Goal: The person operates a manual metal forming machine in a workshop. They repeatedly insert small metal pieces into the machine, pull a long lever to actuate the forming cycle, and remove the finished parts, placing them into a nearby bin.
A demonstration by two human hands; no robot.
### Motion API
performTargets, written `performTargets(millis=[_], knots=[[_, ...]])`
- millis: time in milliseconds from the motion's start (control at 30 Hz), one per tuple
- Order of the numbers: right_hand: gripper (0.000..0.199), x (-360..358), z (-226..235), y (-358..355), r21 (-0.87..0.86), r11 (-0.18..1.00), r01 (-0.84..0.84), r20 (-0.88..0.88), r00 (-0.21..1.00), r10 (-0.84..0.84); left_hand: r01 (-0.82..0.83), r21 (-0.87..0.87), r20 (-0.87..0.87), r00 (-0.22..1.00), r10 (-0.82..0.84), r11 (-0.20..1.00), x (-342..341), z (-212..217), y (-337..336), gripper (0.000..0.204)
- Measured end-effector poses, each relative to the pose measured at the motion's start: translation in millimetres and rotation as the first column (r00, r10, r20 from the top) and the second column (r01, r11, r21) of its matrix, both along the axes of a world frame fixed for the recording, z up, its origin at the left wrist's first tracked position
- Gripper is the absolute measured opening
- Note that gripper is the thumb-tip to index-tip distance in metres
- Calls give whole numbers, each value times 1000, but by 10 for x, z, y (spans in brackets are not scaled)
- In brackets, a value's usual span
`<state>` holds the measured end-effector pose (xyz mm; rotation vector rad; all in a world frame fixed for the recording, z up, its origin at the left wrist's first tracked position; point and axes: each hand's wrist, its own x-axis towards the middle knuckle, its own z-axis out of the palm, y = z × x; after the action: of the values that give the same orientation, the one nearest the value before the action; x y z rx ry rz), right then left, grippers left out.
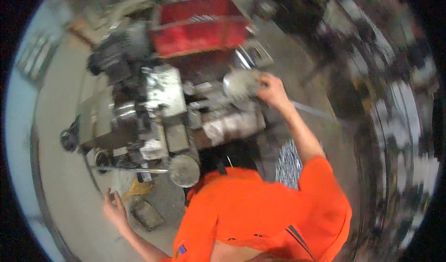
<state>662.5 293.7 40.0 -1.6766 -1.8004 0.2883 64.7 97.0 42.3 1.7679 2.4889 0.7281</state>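
Observation:
At the right end of a grey metal-working machine, my right hand [271, 89] is closed at the edge of a roundish grey metal piece [244, 84]. Motion blur hides the exact grip, and I cannot tell whether that piece is fixed to the machine. My left hand [114, 210] is held out low on the left with its fingers apart and nothing in it. Just beyond it, a long metal bar [134, 170] runs toward a round grey disc [184, 171] close to my body.
A red tray [200, 32] with small bits inside stands behind the machine [96, 118]. A pile of metal shavings [289, 163] lies below my right forearm. On the floor near my left hand are a shallow grey pan [147, 212] and something yellow [138, 188]. Blurred shelving lines the right.

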Motion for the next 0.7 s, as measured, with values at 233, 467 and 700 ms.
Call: performTargets(millis=[233, 467, 700], knots=[[41, 846, -385, -1279, -243, 930, 276, 29, 960, -277, 332, 57, 503, 805, -314, 942, 650, -623, 1143, 25], [33, 1291, -1444, -2367, -494, 696, 522, 385, 848, -363, 348, -292, 206, 933, -296, 891, 766, -881, 1461, 23], [34, 1316, -2094, -2388, -673, 646, 360, 515, 855, 61, 325, -31, 90, 943, -322, 945, 692, -983, 1316, 25]])
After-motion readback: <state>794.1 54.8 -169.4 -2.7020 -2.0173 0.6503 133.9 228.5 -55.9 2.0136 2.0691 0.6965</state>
